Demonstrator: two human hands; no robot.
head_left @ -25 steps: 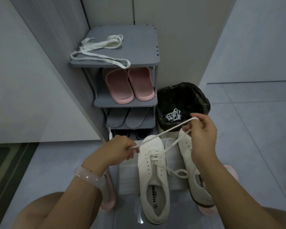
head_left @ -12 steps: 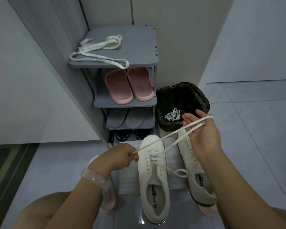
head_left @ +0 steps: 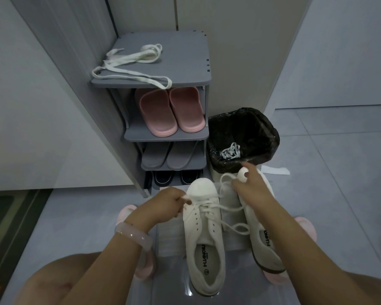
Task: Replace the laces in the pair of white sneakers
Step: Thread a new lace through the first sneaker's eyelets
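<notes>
Grey floor tiles (head_left: 317,172) — left hand (head_left: 163,205) pinches lace (head_left: 209,205); right hand (head_left: 251,186) spread loose over sneaker (head_left: 260,234).

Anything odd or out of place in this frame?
A white strip, paper or lace, lies loose on the floor by the bin, not in it. The right sneaker shows no lace, while the left sneaker is only partly laced. Nothing looks damaged.
</notes>
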